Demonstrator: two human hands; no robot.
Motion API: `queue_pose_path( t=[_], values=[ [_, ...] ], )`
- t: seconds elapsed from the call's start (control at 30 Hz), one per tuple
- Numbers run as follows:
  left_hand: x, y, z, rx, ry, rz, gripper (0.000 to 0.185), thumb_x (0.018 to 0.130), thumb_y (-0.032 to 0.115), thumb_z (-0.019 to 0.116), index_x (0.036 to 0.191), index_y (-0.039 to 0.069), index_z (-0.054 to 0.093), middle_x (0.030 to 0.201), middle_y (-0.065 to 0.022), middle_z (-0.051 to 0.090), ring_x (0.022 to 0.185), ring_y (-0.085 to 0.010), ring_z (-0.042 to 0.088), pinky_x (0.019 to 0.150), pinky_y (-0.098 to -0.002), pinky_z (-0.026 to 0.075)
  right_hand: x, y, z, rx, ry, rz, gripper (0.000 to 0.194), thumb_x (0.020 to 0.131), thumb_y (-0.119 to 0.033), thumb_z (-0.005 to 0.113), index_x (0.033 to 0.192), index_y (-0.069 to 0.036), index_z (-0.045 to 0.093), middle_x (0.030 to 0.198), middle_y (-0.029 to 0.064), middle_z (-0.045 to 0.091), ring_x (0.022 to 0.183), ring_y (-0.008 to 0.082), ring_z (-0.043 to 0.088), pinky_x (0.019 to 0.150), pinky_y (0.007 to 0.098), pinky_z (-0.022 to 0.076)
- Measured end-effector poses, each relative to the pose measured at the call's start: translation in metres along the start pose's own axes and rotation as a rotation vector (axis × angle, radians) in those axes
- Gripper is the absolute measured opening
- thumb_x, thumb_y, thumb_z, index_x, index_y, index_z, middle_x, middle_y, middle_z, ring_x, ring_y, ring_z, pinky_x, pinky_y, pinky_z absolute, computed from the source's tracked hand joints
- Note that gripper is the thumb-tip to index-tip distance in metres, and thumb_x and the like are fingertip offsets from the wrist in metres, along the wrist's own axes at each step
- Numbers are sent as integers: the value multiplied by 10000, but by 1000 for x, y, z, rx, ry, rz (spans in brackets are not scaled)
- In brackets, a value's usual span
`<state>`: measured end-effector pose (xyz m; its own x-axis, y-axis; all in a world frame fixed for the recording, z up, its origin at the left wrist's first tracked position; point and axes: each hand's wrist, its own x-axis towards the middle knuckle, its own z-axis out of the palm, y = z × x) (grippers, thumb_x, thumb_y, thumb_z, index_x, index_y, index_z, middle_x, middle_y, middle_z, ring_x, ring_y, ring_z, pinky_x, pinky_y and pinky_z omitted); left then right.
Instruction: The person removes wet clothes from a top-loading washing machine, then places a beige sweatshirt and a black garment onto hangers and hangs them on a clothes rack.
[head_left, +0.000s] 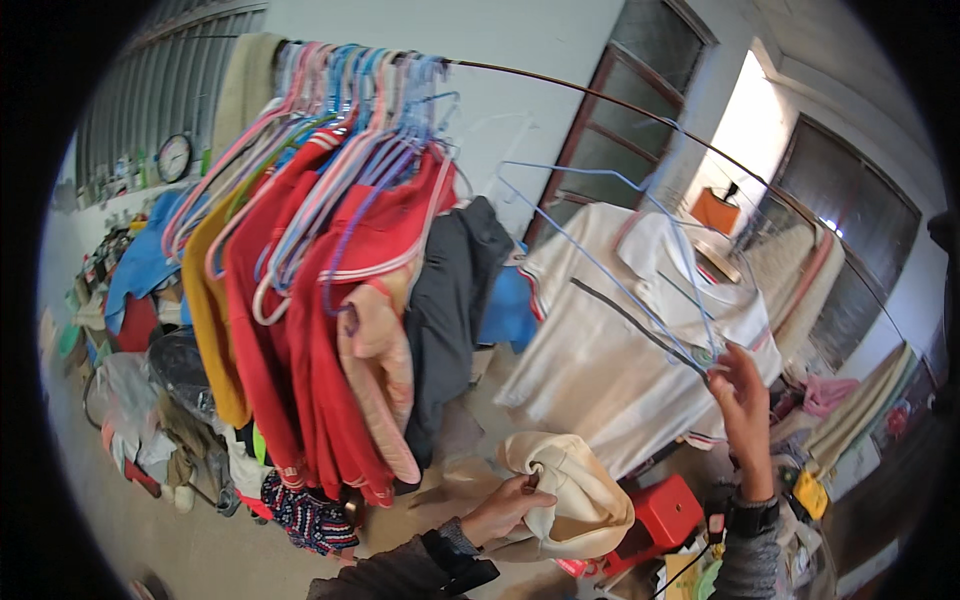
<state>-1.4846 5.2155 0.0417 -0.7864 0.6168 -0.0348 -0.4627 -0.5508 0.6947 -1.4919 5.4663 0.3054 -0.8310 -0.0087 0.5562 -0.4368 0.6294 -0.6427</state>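
Observation:
In my left hand (508, 507) is a bunched cream cloth garment (581, 499), gripped at a fold between thumb and fingers. My right hand (744, 409) is raised to the right, its thumb and fingertips at the lower corner of a blue wire hanger (574, 238). This hanger hooks over a thin dark line strung across the room. A narrow dark strip (637, 324) ends at the same fingertips; what it belongs to is unclear. Behind it hangs a white collared short-sleeved shirt (570, 352).
Many-coloured hangers crowd the line at left, carrying red jackets (262, 367), a mustard garment (206, 315) and dark trousers (454, 315). Below stands a red plastic stool (664, 514). Bags and clothes (180, 420) pile up at left. Beige cloths (795, 277) hang further right.

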Motion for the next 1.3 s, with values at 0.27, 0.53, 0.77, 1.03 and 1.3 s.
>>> queue_pose_path(
  t=[0.27, 0.53, 0.77, 1.03, 1.3],
  values=[
    [1, 25, -39, 172, 121, 153, 279, 865, 89, 658, 1120, 10, 577, 939, -4, 604, 818, -83, 588, 714, -232, 478, 76, -45, 71, 131, -154, 207, 393, 994, -342, 509, 1194, -6, 552, 764, 82, 641, 505, 94, 548, 431, 219, 409],
    [21, 23, -40, -1, 118, 41, 293, 852, 40, 651, 1134, 8, 580, 977, -39, 618, 829, -122, 608, 683, -270, 513, 45, -79, 38, 119, -83, 123, 393, 1041, -359, 398, 1044, -44, 632, 683, -2, 573, 513, 23, 414, 453, 189, 298],
    [27, 22, -26, 46, 109, 93, 306, 879, 32, 613, 1180, -11, 575, 1003, -65, 637, 893, -142, 635, 745, -265, 531, -151, -7, -53, 129, -63, 363, 611, 1017, -519, 341, 1036, 32, 606, 667, 66, 608, 459, 66, 425, 422, 203, 291],
    [53, -17, 5, 339, 153, 134, 285, 895, 24, 563, 1176, -21, 576, 1021, -35, 637, 903, -105, 612, 788, -244, 501, -346, 3, -86, 431, -91, 914, 624, 1030, -485, 331, 1021, 56, 642, 710, 85, 623, 510, 63, 450, 448, 197, 311],
    [67, -73, 45, 484, 236, 134, 281, 843, 10, 598, 1123, -17, 594, 987, -36, 636, 875, -103, 593, 783, -231, 462, -374, -13, -103, 242, 46, 1305, 546, 1053, -400, 317, 968, 15, 663, 650, 65, 599, 515, 59, 467, 444, 194, 331]
  ],
)
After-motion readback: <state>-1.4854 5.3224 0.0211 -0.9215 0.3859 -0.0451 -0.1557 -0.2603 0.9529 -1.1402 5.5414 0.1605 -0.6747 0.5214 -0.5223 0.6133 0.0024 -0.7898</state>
